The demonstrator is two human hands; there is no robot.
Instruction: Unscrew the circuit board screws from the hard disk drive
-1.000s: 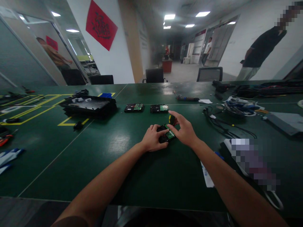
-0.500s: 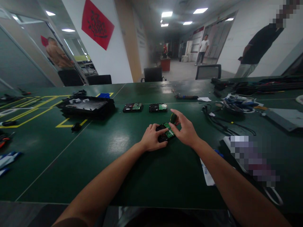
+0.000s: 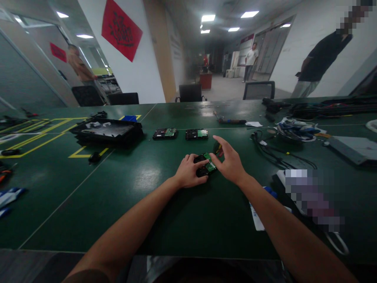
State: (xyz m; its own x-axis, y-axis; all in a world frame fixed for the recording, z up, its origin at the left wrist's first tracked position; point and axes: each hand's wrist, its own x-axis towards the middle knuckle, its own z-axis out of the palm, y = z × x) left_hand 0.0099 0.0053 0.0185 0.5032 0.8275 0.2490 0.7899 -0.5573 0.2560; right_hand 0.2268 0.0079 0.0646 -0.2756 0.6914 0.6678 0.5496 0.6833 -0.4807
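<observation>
My left hand [image 3: 188,173] presses on a black hard drive [image 3: 210,165] with a green circuit board, its index finger stretched over the board and its thumb along the near edge. At the drive's right side is my right hand [image 3: 231,163], thumb and forefinger apart. Behind its fingers shows a small part of a dark handle with yellow, which looks like a screwdriver [image 3: 218,149]; the palm hides most of it. Two similar drives lie farther back, a left drive [image 3: 165,133] and a right drive [image 3: 196,134].
A black tray-like case [image 3: 108,131] stands back left, by yellow tape. To the right lie black cables [image 3: 271,151], a bundle of wires [image 3: 297,129], a grey metal box [image 3: 353,148] and a partly blurred white-edged object [image 3: 282,181]. Several people stand beyond the green table [image 3: 141,228].
The screwdriver handle, upright between my right thumb and forefinger before, now sits lower and more behind the fingers. My left hand and the drive stay put. People in the background shifted.
</observation>
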